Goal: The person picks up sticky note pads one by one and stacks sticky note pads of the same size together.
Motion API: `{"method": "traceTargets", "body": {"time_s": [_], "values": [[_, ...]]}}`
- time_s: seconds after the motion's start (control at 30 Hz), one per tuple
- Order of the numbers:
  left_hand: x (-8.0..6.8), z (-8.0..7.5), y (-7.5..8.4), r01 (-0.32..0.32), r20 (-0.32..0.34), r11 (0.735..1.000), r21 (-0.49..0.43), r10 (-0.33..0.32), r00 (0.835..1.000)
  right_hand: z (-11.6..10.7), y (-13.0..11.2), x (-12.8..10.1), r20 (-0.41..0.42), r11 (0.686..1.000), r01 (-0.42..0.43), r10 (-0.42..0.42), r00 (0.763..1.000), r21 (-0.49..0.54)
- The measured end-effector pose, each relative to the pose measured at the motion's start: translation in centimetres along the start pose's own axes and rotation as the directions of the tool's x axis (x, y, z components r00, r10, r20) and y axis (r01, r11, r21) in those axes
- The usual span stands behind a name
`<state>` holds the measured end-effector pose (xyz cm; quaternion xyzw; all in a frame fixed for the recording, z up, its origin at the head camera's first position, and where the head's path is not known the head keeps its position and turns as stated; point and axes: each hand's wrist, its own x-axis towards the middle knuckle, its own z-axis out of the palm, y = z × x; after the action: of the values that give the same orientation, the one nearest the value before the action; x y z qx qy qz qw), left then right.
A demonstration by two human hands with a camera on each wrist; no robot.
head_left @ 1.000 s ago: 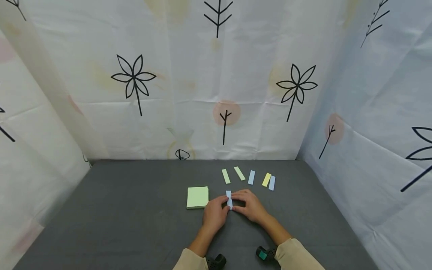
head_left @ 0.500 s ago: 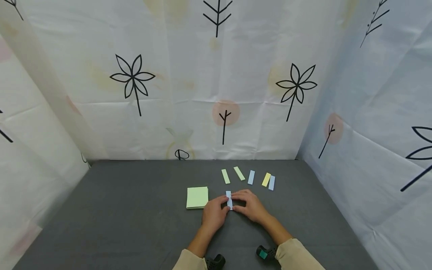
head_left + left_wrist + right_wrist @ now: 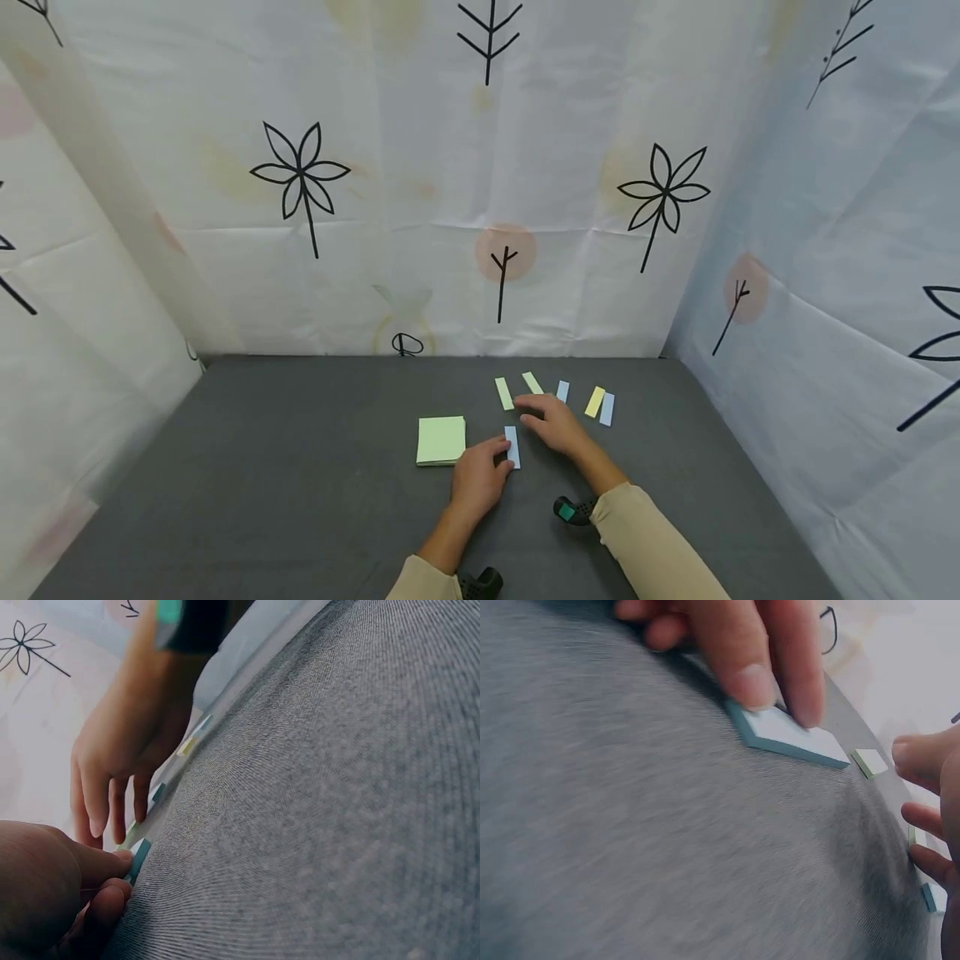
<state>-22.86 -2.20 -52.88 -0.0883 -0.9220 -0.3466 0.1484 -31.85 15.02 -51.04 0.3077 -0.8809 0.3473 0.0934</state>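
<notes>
A narrow light-blue pad of paper strips [image 3: 513,450], like a sticky-note strip, lies lengthwise on the grey table in the head view. My left hand [image 3: 477,477] rests beside it, thumb and forefinger touching its left side. The right wrist view shows those fingertips [image 3: 751,686] on the pad's white top. My right hand [image 3: 553,423] holds nothing and hovers beyond the blue pad, fingers spread and bent, its fingertips near a pale green strip [image 3: 504,393]. It partly covers a second green strip [image 3: 532,382] and another blue strip [image 3: 562,390].
Left of the hands sits a stack of square pale green notes [image 3: 441,440]. Toward the back right, a yellow strip [image 3: 594,402] leans against a blue one [image 3: 607,409]. Patterned white cloth walls [image 3: 420,275] enclose the table [image 3: 315,483] at the back and sides.
My right hand has let go of the blue pad's right side and moved up toward the far strips. My left hand stays at the pad, which lies where it was.
</notes>
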Motion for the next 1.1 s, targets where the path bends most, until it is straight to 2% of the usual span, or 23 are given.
{"method": "traceTargets", "body": {"time_s": [0.17, 0.37, 0.8, 1.1], "values": [[-0.1, 0.1, -0.1, -0.008, -0.008, 1.000, 0.001, 0.008, 1.000, 0.0, 0.1, 1.2, 0.083, 0.998, 0.008, -0.004, 0.997, -0.058], [-0.1, 0.0, 0.0, -0.013, -0.018, 1.000, -0.013, 0.013, 1.000, 0.2, -0.2, 1.4, 0.169, 0.978, 0.060, -0.026, 0.985, -0.202], [0.0, -0.1, -0.1, -0.018, -0.016, 1.000, -0.006, 0.018, 1.000, -0.6, 0.3, -1.5, 0.115, 0.967, 0.123, -0.099, 0.988, -0.225], [-0.1, 0.0, 0.0, -0.006, -0.008, 1.000, 0.000, 0.006, 1.000, -1.3, -0.4, -4.2, 0.109, 0.963, 0.068, -0.041, 0.993, -0.261]]}}
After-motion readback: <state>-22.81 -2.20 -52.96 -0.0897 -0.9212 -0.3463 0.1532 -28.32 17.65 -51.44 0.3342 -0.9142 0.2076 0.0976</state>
